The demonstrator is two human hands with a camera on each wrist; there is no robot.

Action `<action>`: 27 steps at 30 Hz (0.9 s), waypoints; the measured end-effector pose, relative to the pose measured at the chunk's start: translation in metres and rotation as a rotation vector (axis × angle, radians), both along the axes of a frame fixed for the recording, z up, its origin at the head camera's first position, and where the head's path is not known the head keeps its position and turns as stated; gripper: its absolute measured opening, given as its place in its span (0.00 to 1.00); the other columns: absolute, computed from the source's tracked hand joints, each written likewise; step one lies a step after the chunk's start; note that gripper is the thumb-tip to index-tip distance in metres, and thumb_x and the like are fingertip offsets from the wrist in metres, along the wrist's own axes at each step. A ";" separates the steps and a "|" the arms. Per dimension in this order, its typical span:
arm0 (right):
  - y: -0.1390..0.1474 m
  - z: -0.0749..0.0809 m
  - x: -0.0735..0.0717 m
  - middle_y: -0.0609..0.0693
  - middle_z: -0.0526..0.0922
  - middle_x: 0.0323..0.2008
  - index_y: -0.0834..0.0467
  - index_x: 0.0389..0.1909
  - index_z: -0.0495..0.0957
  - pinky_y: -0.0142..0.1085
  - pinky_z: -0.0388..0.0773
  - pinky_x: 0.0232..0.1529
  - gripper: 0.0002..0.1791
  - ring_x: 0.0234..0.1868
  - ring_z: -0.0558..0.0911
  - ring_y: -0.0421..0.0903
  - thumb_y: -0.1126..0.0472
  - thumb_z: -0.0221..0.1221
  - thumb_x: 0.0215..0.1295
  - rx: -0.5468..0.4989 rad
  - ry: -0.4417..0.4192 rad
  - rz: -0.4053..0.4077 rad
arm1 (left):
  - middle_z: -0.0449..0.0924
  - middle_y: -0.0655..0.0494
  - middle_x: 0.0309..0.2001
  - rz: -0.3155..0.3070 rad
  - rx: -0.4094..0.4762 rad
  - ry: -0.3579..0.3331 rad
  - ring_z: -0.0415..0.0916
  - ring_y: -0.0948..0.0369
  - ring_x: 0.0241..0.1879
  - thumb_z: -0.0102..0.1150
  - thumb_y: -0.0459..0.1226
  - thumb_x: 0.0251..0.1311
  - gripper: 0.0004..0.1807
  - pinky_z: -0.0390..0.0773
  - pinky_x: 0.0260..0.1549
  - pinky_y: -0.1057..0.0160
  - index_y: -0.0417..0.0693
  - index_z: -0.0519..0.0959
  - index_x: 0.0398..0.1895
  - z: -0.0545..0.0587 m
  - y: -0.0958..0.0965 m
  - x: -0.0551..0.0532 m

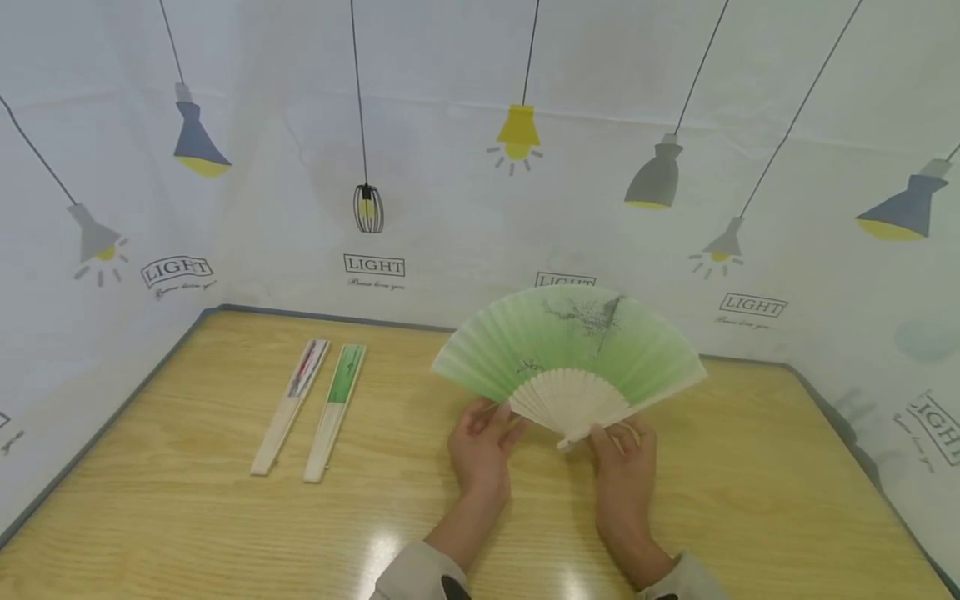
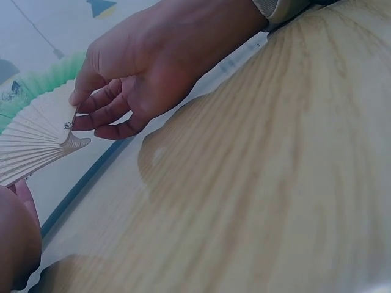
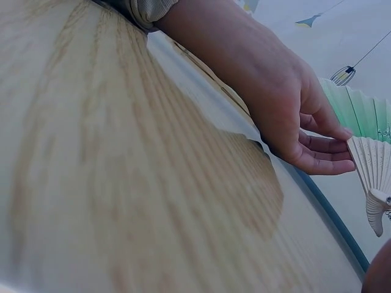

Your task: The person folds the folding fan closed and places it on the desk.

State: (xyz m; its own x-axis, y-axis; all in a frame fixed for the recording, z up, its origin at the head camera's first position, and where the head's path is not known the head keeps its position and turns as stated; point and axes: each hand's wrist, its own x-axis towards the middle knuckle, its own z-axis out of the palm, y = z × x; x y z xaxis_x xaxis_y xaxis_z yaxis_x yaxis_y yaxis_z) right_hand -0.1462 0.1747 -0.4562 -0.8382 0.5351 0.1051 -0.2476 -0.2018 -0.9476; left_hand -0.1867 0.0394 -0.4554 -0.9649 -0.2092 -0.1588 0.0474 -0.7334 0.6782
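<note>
An opened folding fan (image 1: 570,342) with a green leaf, a dark printed branch and pale ribs is held above the table, its pivot end pointing down. My left hand (image 1: 480,454) pinches the left outer rib, as the right wrist view shows with the left hand (image 3: 278,101) thumb and fingers on the edge. My right hand (image 1: 626,475) pinches the right outer rib close to the pivot; the left wrist view shows that right hand (image 2: 143,70) clearly. Two folded fans lie to the left: one with a white and red leaf (image 1: 292,404), one green (image 1: 337,408).
The wooden table (image 1: 195,517) has a dark edge along its back and sides. White cloth walls (image 1: 450,217) printed with hanging lamps and the word LIGHT surround it.
</note>
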 end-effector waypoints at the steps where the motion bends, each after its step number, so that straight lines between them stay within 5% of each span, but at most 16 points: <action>1: 0.000 0.000 0.000 0.51 0.77 0.36 0.59 0.53 0.61 0.29 0.79 0.47 0.20 0.45 0.78 0.43 0.69 0.58 0.66 0.002 0.003 0.003 | 0.79 0.44 0.38 -0.003 0.005 -0.001 0.82 0.52 0.38 0.65 0.27 0.55 0.12 0.82 0.44 0.50 0.34 0.75 0.42 0.000 0.000 0.000; 11: -0.001 -0.001 0.000 0.50 0.76 0.32 0.62 0.53 0.63 0.29 0.80 0.45 0.20 0.41 0.78 0.40 0.73 0.57 0.64 -0.010 0.074 0.018 | 0.80 0.45 0.36 -0.009 0.022 0.012 0.82 0.52 0.37 0.66 0.27 0.53 0.10 0.82 0.43 0.50 0.37 0.77 0.38 0.000 -0.002 -0.003; 27: 0.000 -0.002 0.003 0.53 0.76 0.40 0.59 0.62 0.66 0.31 0.79 0.49 0.26 0.44 0.79 0.44 0.70 0.60 0.64 0.101 0.025 0.036 | 0.80 0.44 0.36 -0.014 0.003 0.011 0.82 0.53 0.36 0.67 0.27 0.52 0.09 0.82 0.41 0.50 0.37 0.79 0.37 0.000 -0.002 -0.003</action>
State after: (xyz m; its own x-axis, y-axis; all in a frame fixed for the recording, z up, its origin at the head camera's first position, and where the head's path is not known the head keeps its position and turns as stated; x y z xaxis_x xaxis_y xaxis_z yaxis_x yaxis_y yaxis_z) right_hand -0.1432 0.1745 -0.4579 -0.8530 0.4906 0.1780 -0.2660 -0.1152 -0.9571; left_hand -0.1894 0.0371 -0.4555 -0.9695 -0.1952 -0.1485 0.0448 -0.7362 0.6752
